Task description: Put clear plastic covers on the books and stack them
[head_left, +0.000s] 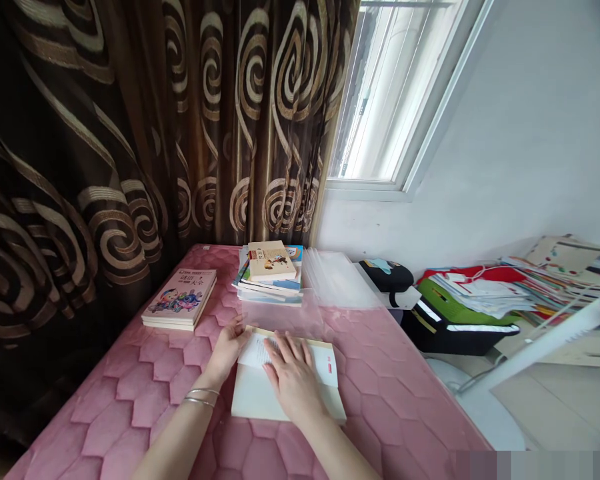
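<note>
While the right hand (295, 377) lies flat, palm down and fingers slightly parted, across an open book (259, 395), the left hand (229, 350) sits at the book's far left corner. The right hand grips nothing; it simply rests on the pages — a printed one under its fingertips, a blank one nearer the wrist. The left hand's fingers are bent, touching the corner where the book meets a clear plastic sheet (285, 313); whether they pinch either one, I cannot tell. Two thin silver bangles (200, 396) circle the left wrist.

The book lies on a pink quilted mattress (150, 373), directly beneath the right hand. The plastic sheet spreads just beyond both hands, its far edge reaching a stack of books (273, 263) topped by a small cream-coloured volume. Right of that stack, ahead of the right hand, lie more transparent sheets (340, 277), overlapping one another. Ahead of the left hand and farther left — well apart from it — is a short pile of books (180, 297) with a colourful illustrated cover. Past everything, a dark swirl-patterned curtain (205, 100) hangs beyond the hands.
</note>
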A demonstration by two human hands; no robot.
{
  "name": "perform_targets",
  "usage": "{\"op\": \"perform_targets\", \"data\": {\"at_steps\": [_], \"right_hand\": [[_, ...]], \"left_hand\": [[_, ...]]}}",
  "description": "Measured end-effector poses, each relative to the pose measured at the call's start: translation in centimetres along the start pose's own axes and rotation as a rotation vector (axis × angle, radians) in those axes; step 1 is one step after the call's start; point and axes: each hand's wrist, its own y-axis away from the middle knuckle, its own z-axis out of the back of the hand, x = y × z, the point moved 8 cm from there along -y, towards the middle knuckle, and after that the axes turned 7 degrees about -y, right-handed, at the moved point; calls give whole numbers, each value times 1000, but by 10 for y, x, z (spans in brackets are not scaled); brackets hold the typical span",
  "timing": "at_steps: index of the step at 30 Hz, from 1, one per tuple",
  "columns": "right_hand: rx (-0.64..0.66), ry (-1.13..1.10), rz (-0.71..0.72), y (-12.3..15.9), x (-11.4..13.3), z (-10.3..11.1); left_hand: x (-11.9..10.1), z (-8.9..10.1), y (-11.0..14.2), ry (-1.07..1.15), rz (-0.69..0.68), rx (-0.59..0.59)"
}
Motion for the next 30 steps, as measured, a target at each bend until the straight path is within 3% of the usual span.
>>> {"op": "perform_targets", "data": {"at_steps": [8, 13, 16, 20, 24, 30], "right_hand": [[26, -42, 35, -7, -5, 16], [-142, -3, -223, -7, -69, 36], [-256, -231, -368, 2, -115, 32], [-280, -772, -573, 14, -154, 1], [-270, -1079, -738, 19, -162, -19], [-263, -1201, -778, 15, -158, -21]], "left_hand": [[3, -2, 10, 40, -76, -70], [-2, 0, 7, 22, -113, -109], [1, 1, 3, 15, -109, -114], [6, 3, 0, 5, -105, -123], [5, 2, 0, 10, -125, -122], [-3, 0, 4, -51, -145, -133]]}}
